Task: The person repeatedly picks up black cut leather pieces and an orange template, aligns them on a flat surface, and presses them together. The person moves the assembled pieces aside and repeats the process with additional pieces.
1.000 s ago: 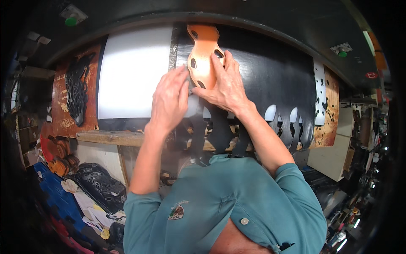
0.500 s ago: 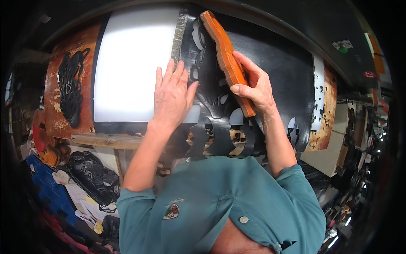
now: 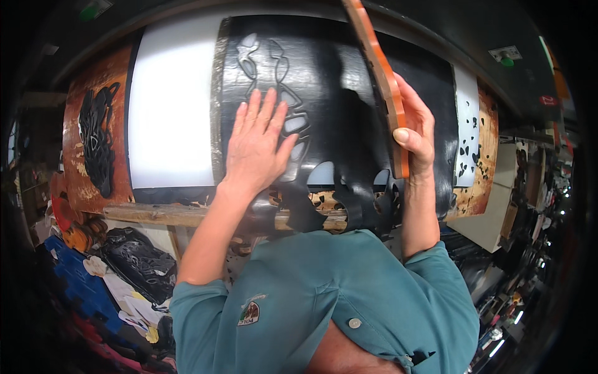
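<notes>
Bundle of black, strappy cut pieces (image 3: 98, 140) lies at the left end of the work table (image 3: 156, 214). Smooth white rectangular sheet (image 3: 174, 106) adjoins. Left hand (image 3: 258, 143) is flat, fingers slightly spread, on the glossy black sheet (image 3: 324, 81), beside pale cut openings (image 3: 296, 123). Orange, wavy-edged slab (image 3: 389, 93) is tilted on edge, left of the right palm, its upper end toward the table's far edge. Right hand (image 3: 418, 128) grips its near end between thumb and fingers; slab-to-sheet contact cannot be determined.

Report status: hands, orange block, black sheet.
Right hand grips orange block, edge toward camera. Left hand open, spread over black sheet. Cut outlines there partly hidden by left hand.
</notes>
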### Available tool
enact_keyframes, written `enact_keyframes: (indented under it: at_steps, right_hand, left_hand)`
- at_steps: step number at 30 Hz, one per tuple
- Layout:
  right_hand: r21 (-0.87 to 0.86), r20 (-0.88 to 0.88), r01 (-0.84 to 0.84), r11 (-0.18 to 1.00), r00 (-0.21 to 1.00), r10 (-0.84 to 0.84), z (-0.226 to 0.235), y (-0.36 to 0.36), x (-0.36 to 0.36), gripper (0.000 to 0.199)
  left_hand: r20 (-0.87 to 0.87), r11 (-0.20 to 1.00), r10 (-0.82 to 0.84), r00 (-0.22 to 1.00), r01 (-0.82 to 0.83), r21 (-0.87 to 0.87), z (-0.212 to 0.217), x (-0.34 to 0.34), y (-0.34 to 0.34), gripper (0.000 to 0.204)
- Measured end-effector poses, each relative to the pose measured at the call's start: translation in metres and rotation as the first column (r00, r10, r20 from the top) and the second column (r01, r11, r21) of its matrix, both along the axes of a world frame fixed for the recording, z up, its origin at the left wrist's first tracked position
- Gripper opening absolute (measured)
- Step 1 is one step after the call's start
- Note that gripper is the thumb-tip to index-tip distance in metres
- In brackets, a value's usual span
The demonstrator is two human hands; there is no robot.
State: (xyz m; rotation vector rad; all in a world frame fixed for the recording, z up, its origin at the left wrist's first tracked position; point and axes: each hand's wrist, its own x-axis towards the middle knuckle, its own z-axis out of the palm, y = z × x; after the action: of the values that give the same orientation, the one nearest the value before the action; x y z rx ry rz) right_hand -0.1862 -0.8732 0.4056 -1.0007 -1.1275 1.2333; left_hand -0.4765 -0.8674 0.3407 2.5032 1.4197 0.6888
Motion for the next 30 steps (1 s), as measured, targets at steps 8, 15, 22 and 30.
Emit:
enact_keyframes:
  at_steps: [8, 15, 22, 30]
  right_hand:
    - [0.127, 0.399, 0.066, 0.990, 0.910, -0.112, -0.009, -0.015, 0.005, 0.093]
    - [0.326, 0.773, -0.042, 0.944, 0.588, -0.240, -0.032, 0.011, -0.032, 0.088]
    - [0.380, 0.866, -0.089, 0.921, 0.384, -0.320, -0.051, 0.014, -0.058, 0.083]
    - [0.415, 0.860, -0.090, 0.905, 0.362, -0.358, -0.054, 0.016, -0.063, 0.082]
  left_hand:
    - [0.009, 0.995, 0.045, 0.999, -0.045, 0.088, -0.004, -0.017, 0.015, 0.051]
    - [-0.016, 0.986, 0.069, 0.998, -0.065, 0.152, -0.008, -0.022, 0.029, 0.048]
    - [-0.020, 0.984, 0.082, 0.996, -0.078, 0.161, -0.010, -0.021, 0.028, 0.048]
    - [0.019, 0.983, 0.096, 0.995, -0.098, 0.156, -0.009, -0.020, 0.031, 0.046]
